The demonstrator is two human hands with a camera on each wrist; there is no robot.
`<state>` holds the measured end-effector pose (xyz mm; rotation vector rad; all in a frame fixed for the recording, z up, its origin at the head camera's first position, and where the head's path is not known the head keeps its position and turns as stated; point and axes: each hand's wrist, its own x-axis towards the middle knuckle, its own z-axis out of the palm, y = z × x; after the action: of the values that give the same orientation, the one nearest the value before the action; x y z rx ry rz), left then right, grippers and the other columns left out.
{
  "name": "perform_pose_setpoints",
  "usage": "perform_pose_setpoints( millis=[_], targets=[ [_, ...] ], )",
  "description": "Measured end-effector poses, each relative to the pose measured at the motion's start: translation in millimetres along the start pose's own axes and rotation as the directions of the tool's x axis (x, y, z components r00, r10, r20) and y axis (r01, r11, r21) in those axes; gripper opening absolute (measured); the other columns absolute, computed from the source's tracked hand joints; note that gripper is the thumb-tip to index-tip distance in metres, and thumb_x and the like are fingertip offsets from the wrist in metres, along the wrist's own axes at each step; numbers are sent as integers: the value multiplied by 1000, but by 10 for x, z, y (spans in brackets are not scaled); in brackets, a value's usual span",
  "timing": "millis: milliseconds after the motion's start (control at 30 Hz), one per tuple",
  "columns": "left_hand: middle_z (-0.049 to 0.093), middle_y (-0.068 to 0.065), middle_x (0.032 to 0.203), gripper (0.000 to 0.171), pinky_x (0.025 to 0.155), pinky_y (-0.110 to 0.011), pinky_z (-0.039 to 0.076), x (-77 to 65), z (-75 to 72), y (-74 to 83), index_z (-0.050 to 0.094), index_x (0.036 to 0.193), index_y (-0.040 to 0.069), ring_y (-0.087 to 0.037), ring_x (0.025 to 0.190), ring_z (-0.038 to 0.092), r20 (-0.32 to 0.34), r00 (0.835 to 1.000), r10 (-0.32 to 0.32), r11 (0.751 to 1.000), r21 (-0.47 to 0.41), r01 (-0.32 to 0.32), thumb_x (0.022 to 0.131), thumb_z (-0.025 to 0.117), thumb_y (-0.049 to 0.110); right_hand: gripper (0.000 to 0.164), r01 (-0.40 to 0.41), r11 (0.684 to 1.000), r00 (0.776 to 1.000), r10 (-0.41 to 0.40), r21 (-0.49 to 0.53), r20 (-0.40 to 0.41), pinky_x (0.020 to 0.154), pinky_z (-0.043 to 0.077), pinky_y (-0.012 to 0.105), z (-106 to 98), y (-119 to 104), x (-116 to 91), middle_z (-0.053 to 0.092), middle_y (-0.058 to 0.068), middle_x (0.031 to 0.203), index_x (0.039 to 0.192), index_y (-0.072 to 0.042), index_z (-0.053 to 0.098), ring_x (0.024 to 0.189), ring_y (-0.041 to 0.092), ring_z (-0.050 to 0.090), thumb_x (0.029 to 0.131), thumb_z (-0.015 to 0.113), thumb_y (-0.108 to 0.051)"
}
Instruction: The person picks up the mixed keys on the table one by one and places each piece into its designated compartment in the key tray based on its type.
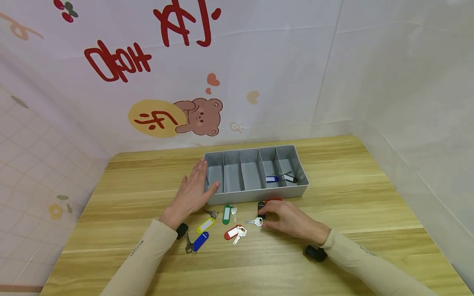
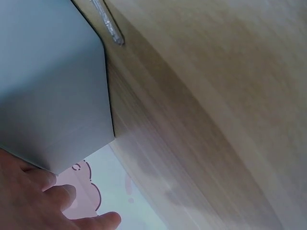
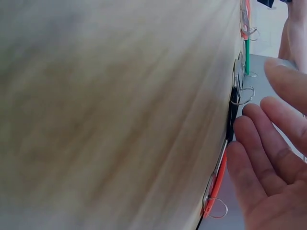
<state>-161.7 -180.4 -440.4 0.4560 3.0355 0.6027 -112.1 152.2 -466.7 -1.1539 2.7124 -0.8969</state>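
Note:
My left hand (image 1: 191, 187) lies along the left end of a grey divided tray (image 1: 255, 196), its fingers straight and its thumb over the near rim. In the left wrist view the tray's grey side (image 2: 57, 105) stands beside the fingers (image 2: 62, 196). On the table in front of the tray, my right hand (image 1: 286, 218) is over a black key tag (image 1: 261, 209) with a silver key (image 1: 255, 222). The right wrist view shows thumb and fingers (image 3: 273, 148) apart, close to that tag. A red tag (image 1: 273, 201) lies partly hidden behind the right hand.
Left of the right hand lie a green tag (image 1: 226, 214), a red tag (image 1: 232, 232), a yellow tag (image 1: 205, 225) and a blue tag (image 1: 201, 241), all with keys. A blue tag (image 1: 272, 179) and a black tag (image 1: 290, 178) sit in the tray's two rightmost compartments.

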Motion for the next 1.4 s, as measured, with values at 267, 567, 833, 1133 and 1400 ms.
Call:
perform_pose_setpoints(
  millis=[267,567,833,1133,1400],
  targets=[
    [5,-15,173,92,115,-74,21,1,0,6,10,165,-1,-35,158,9,5,1000,-7,1000,12,7,105,45,58,22,-4,1000,1000,4,4,6,88,54,34,17,20,12,70,-9,105,110,-16,78,97,9,63,89,84,-21],
    [5,-15,173,92,115,-74,21,-11,5,11,11,165,-2,-36,158,10,2,1000,-7,1000,10,7,104,48,57,15,4,999,1000,-5,32,27,82,54,29,19,56,37,68,-12,99,105,-17,79,89,6,62,90,83,-16],
    [5,-16,173,92,114,-74,21,-6,11,1,10,165,-2,-37,158,12,0,1000,-1,1000,15,1,104,48,56,11,-4,1000,1000,3,24,31,79,54,28,10,43,44,67,-12,95,99,-16,79,86,3,61,89,83,-14],
    [4,-15,173,92,115,-74,20,-8,2,5,10,165,-1,-36,158,10,10,1000,-5,1000,6,5,104,48,56,9,23,1000,1000,-23,6,-1,77,54,26,12,62,29,65,-13,90,91,-18,77,83,2,60,89,82,-11],
    [5,-16,173,91,115,-74,20,-7,5,2,11,164,-2,-38,158,11,4,1000,-3,1000,9,3,104,47,55,10,22,1000,1000,-22,12,-5,76,54,25,6,73,11,65,-14,88,89,-18,77,81,1,59,89,81,-9]
  ],
)
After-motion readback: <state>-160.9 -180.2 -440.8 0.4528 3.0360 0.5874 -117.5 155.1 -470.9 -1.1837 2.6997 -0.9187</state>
